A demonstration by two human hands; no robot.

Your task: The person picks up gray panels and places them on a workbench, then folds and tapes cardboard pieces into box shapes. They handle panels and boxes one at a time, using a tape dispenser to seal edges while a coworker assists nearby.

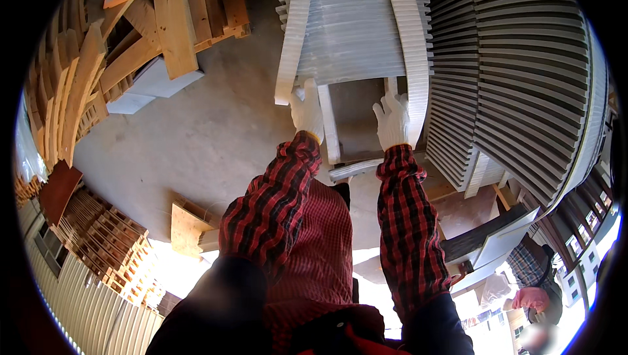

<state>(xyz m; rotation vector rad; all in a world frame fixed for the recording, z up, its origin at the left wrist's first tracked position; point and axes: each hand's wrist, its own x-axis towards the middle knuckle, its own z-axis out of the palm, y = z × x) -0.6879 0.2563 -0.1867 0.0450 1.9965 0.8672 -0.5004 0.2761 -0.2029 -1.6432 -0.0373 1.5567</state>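
Just ahead of the left hand (306, 113), and slightly farther from the spread-fingered right hand (393, 121), grey slats (350, 34) lie crosswise; whether either grips anything is unclear.

On your left hand (307, 113) and right hand (393, 122), you are wearing white fabric gloves (392, 129). You are also wearing baggy red-and-black plaid sleeves (411, 227) with gathered cuffs (398, 160), dark cloth upper sleeves (437, 325), and a finely checked red garment (327, 244) down your front.

The sleeves (411, 217) are showing red and black checks. The gloves (392, 121) are looking white, the middle slats (352, 34) grey.
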